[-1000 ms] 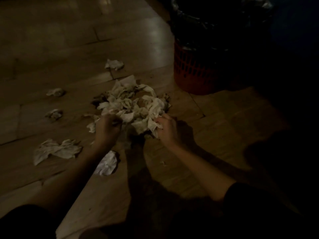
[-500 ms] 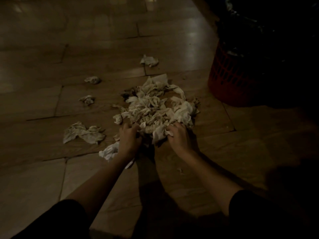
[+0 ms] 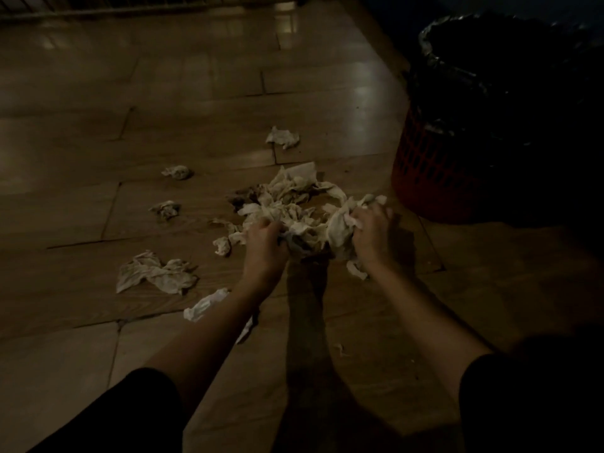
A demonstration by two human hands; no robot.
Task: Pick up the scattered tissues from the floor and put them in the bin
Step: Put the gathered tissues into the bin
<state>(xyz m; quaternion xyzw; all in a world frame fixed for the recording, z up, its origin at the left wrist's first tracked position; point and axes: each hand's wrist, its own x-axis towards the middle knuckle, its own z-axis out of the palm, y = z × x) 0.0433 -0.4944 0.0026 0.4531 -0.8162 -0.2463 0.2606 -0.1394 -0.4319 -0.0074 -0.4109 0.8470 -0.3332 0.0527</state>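
Observation:
A heap of crumpled white tissues (image 3: 294, 204) lies on the dim wooden floor. My left hand (image 3: 263, 245) grips the heap's left near side, and my right hand (image 3: 371, 235) clutches a wad at its right side. Both hands press the pile together between them. The red mesh bin (image 3: 425, 171) with a black liner stands to the right, a short way beyond my right hand. Loose tissues lie apart from the heap: one behind it (image 3: 282, 137), two small ones at the left (image 3: 176, 172) (image 3: 166, 209), a large one (image 3: 153, 273) and one under my left forearm (image 3: 204, 304).
The floor (image 3: 196, 103) is glossy wood-look planks with reflections. A pale railing (image 3: 98, 4) runs along the top edge. The right side behind the bin is very dark. A small scrap (image 3: 338, 348) lies between my forearms.
Both hands have pushed further into the heap and bunched it tighter, the right hand closing on a bigger wad. The view has shifted, so the bin sits further right.

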